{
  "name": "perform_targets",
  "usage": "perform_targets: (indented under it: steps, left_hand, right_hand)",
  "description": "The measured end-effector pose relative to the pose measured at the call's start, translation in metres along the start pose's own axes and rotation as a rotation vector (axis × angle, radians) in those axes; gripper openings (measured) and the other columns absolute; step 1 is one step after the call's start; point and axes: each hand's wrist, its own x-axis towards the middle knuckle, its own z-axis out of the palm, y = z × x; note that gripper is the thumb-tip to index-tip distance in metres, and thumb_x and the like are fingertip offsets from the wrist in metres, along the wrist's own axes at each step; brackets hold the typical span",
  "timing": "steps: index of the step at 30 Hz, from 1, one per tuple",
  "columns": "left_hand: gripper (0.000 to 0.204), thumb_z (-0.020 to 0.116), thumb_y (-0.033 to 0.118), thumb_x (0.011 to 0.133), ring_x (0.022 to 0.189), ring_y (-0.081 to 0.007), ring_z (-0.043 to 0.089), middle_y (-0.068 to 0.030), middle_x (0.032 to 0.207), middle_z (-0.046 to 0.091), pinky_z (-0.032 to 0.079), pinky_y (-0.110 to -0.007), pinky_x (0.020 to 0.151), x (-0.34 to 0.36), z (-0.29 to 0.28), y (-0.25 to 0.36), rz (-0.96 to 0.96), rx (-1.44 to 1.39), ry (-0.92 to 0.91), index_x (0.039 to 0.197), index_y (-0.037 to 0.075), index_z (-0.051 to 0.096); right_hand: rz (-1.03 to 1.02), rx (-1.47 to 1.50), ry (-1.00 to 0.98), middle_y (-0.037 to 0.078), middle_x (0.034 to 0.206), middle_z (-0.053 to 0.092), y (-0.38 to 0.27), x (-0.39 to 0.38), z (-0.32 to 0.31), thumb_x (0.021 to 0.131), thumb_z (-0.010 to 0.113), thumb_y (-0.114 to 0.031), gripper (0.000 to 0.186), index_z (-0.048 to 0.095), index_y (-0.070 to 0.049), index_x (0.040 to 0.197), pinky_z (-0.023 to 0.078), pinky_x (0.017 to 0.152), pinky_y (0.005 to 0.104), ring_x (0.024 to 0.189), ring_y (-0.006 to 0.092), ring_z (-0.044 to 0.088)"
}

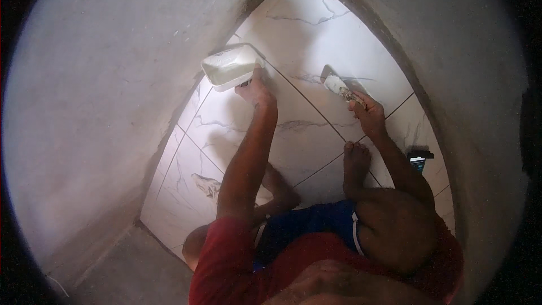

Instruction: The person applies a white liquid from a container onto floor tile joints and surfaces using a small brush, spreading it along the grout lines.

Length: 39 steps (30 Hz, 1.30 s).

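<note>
My left hand (257,91) is closed around the near edge of a white rectangular plastic tub (227,86), lifted above the tiles beside the left wall. Tilted a little, the tub shows a pale whitish content low inside it. In my right hand (368,114), what looks like a putty knife (337,85) is gripped by its handle. Its flat end is coated whitish and points away to the far left, just over the floor. Whether it touches the tile I cannot tell.
White marble-patterned tiles (299,135) with dark joints meet grey plastered walls (130,68) on both sides. A crumpled pale cloth or bag (206,185) lies left of my legs. A phone with a lit screen (418,163) sits by the right wall. Bare grey floor (132,271) borders the tiles at lower left.
</note>
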Motion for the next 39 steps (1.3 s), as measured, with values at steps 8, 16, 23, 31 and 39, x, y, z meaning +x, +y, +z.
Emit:
perform_targets:
  steps: [8,16,23,31,39]
  left_hand:
    - [0.061,0.078,-0.003,0.081,0.106,-0.0274,0.062,-0.0194,0.121,0.058,0.054,-0.036,0.091,-0.002,-0.017,-0.01,0.048,0.024,-0.049,0.127,-0.005,0.038]
    - [0.059,0.078,-0.003,0.081,0.111,-0.0274,0.059,-0.0189,0.123,0.056,0.053,-0.037,0.094,-0.021,-0.022,-0.011,0.015,0.088,-0.064,0.125,-0.005,0.038]
    - [0.059,0.076,-0.006,0.081,0.112,-0.0289,0.059,-0.0203,0.124,0.054,0.053,-0.037,0.096,-0.026,-0.029,-0.019,0.038,0.022,-0.09,0.125,-0.005,0.037]
    - [0.064,0.075,-0.006,0.081,0.116,-0.029,0.056,-0.0208,0.125,0.052,0.052,-0.037,0.098,-0.038,-0.04,-0.024,0.071,-0.041,-0.143,0.131,-0.007,0.035]
    - [0.065,0.078,-0.002,0.08,0.113,-0.0298,0.058,-0.0218,0.122,0.055,0.05,-0.036,0.096,-0.059,-0.038,-0.023,0.051,-0.004,-0.099,0.128,-0.009,0.034]
  right_hand:
    - [0.047,0.005,-0.015,0.003,0.089,0.07,-0.002,0.001,0.003,0.095,0.068,-0.027,0.046,0.062,-0.001,0.132,0.05,0.066,0.0254,0.073,0.0081,0.059]
    - [0.025,0.042,-0.007,0.003,0.088,0.07,0.013,0.005,0.0,0.095,0.068,-0.027,0.044,0.062,-0.001,0.131,0.051,0.067,0.0255,0.074,0.0083,0.06]
    - [0.017,0.003,-0.018,0.002,0.088,0.068,0.003,0.004,-0.001,0.095,0.068,-0.028,0.044,0.063,-0.001,0.13,0.051,0.067,0.0251,0.075,0.0075,0.059]
    - [0.048,-0.048,-0.027,0.001,0.088,0.068,-0.005,0.004,0.0,0.095,0.07,-0.032,0.048,0.063,-0.001,0.13,0.051,0.068,0.0248,0.075,0.0075,0.058]
    - [0.035,-0.002,-0.021,0.0,0.086,0.068,-0.003,0.004,-0.003,0.095,0.07,-0.029,0.046,0.063,-0.001,0.13,0.05,0.067,0.0245,0.074,0.0067,0.057]
